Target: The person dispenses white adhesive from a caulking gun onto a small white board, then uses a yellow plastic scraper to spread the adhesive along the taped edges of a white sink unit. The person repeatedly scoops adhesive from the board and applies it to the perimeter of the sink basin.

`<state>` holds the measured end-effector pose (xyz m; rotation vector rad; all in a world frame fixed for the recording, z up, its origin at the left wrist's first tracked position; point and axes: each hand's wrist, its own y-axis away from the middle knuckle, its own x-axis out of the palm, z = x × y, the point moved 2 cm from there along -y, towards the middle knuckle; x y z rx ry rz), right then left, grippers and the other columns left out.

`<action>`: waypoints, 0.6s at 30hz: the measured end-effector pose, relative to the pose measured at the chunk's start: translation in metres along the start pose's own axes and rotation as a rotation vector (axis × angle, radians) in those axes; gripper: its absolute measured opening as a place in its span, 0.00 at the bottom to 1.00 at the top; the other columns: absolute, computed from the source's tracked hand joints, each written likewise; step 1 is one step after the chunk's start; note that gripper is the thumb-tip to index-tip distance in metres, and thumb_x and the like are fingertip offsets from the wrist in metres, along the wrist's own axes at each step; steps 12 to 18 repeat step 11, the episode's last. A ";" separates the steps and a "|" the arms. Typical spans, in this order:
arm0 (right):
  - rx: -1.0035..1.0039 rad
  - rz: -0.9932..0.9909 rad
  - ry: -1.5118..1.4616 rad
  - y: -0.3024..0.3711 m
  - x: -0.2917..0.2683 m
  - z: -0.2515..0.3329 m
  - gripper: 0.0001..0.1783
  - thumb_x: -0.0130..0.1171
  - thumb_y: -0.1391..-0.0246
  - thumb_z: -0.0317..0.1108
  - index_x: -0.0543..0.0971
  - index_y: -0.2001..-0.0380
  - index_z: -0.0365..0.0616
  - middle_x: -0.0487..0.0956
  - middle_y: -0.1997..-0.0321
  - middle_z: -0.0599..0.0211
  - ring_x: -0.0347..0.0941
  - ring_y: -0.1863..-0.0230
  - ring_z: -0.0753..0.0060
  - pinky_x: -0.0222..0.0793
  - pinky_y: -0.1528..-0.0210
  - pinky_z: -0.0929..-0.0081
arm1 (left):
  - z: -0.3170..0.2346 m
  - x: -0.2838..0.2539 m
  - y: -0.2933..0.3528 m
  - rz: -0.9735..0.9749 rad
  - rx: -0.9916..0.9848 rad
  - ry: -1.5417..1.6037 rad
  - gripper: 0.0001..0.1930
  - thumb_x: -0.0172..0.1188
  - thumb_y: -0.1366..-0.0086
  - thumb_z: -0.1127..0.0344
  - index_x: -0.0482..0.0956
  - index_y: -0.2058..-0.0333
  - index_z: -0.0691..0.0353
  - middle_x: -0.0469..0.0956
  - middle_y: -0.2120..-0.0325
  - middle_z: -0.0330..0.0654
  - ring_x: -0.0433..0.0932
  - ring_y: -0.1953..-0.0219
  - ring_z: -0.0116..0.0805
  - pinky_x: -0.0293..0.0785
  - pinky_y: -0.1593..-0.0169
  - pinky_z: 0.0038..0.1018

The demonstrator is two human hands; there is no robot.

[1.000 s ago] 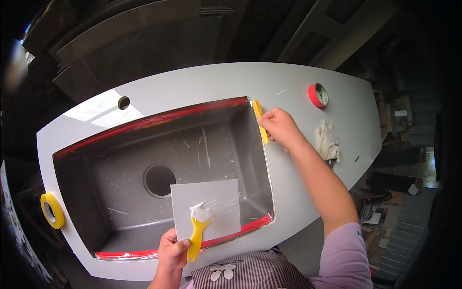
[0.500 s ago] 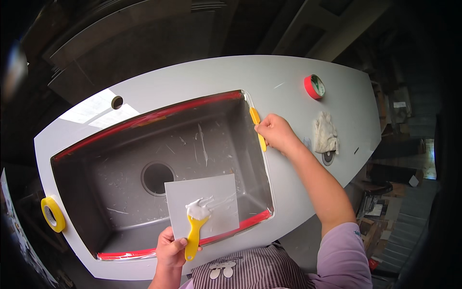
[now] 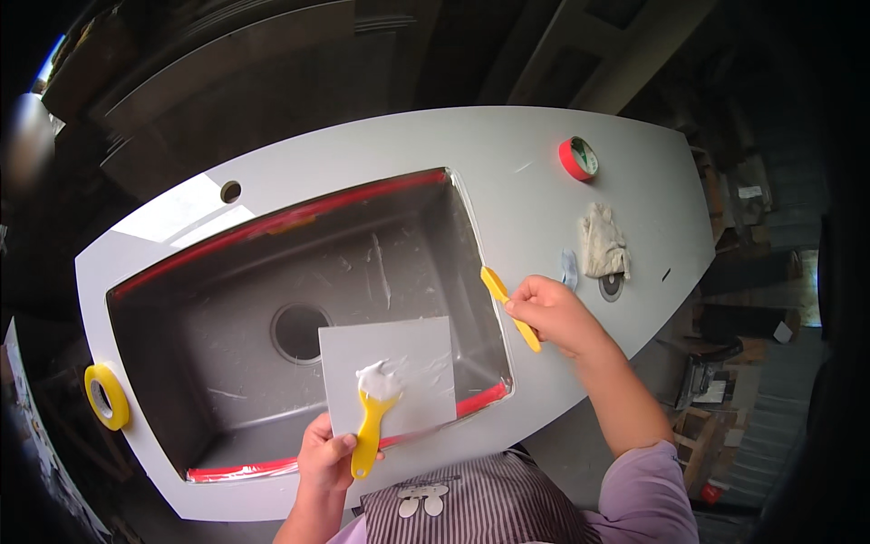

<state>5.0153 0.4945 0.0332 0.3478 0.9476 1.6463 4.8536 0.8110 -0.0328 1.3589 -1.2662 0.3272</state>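
My left hand (image 3: 324, 456) grips a flat, pale square board (image 3: 385, 340) over the near side of a dark sink (image 3: 240, 367). Under the same thumb is the handle of a yellow scraper (image 3: 367, 437). White paste (image 3: 378, 379) covers that scraper's far end and smears across the board. My right hand (image 3: 555, 315) is closed around a second yellow scraper (image 3: 496, 283), its far end at the sink opening's right edge. Along that edge runs a line of white paste. Red tape (image 3: 362, 191) lines the far and near edges of the opening.
The pale countertop (image 3: 507, 145) surrounds the sink. On its right lie a red tape roll (image 3: 578, 159), a whitish glove (image 3: 603, 243) and a dark round disc (image 3: 612, 288). A yellow tape roll (image 3: 107, 397) rests at the left edge. A small round hole (image 3: 231, 191) pierces the far left.
My right hand and its scraper have moved nearer to me along the sink's right edge and slightly right, and the scraper slants more. The left hand still holds the board and its scraper.
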 end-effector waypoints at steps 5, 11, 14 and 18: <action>-0.166 0.288 0.119 0.053 0.025 0.037 0.10 0.62 0.41 0.35 0.79 0.65 0.37 0.79 0.71 0.71 0.72 0.73 0.84 0.68 0.70 0.83 | -0.002 0.011 0.001 0.031 -0.021 -0.059 0.16 0.57 0.43 0.77 0.74 0.56 0.77 0.79 0.65 0.57 0.83 0.67 0.49 0.86 0.63 0.42; -0.061 0.318 0.399 0.072 0.040 0.056 0.07 0.64 0.44 0.31 0.81 0.66 0.39 0.80 0.71 0.74 0.72 0.69 0.87 0.67 0.65 0.86 | 0.000 0.014 0.008 0.077 -0.013 -0.122 0.16 0.59 0.42 0.75 0.75 0.55 0.77 0.80 0.65 0.56 0.82 0.68 0.45 0.85 0.64 0.42; -0.061 0.318 0.399 0.072 0.040 0.056 0.07 0.64 0.44 0.31 0.81 0.66 0.39 0.80 0.71 0.74 0.72 0.69 0.87 0.67 0.65 0.86 | 0.000 0.014 0.008 0.077 -0.013 -0.122 0.16 0.59 0.42 0.75 0.75 0.55 0.77 0.80 0.65 0.56 0.82 0.68 0.45 0.85 0.64 0.42; -0.061 0.318 0.399 0.072 0.040 0.056 0.07 0.64 0.44 0.31 0.81 0.66 0.39 0.80 0.71 0.74 0.72 0.69 0.87 0.67 0.65 0.86 | 0.000 0.014 0.008 0.077 -0.013 -0.122 0.16 0.59 0.42 0.75 0.75 0.55 0.77 0.80 0.65 0.56 0.82 0.68 0.45 0.85 0.64 0.42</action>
